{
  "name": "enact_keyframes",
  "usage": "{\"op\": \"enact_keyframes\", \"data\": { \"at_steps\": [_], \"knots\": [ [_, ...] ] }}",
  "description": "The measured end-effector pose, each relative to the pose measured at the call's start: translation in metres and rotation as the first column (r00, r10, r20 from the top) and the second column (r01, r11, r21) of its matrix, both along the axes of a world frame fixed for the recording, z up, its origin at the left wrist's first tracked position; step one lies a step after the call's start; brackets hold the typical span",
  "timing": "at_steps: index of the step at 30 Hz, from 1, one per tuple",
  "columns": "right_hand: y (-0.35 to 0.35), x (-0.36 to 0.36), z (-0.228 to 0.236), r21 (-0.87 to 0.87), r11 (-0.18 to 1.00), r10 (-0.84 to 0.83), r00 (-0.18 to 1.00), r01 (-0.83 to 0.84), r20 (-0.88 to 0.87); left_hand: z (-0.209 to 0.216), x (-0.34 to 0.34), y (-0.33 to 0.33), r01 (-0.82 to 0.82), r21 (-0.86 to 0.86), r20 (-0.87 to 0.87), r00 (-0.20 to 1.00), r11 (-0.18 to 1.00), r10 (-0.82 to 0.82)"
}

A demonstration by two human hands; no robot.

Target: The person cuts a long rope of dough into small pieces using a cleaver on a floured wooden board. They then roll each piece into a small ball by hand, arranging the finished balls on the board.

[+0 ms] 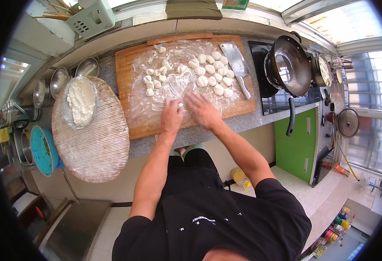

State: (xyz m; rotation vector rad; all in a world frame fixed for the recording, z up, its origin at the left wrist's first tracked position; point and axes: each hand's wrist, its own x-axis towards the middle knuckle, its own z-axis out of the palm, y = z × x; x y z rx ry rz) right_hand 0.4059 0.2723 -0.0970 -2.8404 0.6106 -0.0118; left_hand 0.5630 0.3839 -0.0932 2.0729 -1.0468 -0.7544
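Over the near part of a floured wooden board [125, 65], my left hand [172, 115] has its fingers closed on a small piece of dough [180, 105]. Just to its right, my right hand [203, 111] is held flat above the board, fingers stretched out and slightly blurred, with nothing seen in it. Several small uneven dough pieces [157, 83] lie beyond my left hand. Rounder dough balls [210, 68] form a larger group farther right. A cleaver [235, 59] rests along the board's right side, its handle toward me. Loose flour coats the middle of the board.
On the left, a bowl of flour [81, 103] stands on a round ridged board [91, 152] that juts past the counter edge. Metal bowls [60, 80] and a blue basin [43, 150] are beyond it. A wok [289, 65] sits on the right hob, handle toward me.
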Motion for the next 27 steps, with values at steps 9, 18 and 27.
{"op": "enact_keyframes", "data": {
  "at_steps": [9,18,27],
  "knots": [
    [-0.035,0.027,0.032,0.061,0.955,-0.295,0.937,0.289,0.187,0.01,-0.001,-0.003,-0.028,-0.123,-0.055,0.998,0.992,0.021],
    [0.02,0.081,0.017,0.042,0.961,-0.277,0.955,0.274,0.104,0.012,0.054,0.003,-0.331,-0.207,0.371,0.845,0.921,0.386],
    [0.007,0.077,0.004,0.268,0.922,-0.348,0.902,0.279,0.258,0.004,0.073,-0.008,-0.336,-0.158,0.273,0.889,0.929,0.368]
  ]
}}
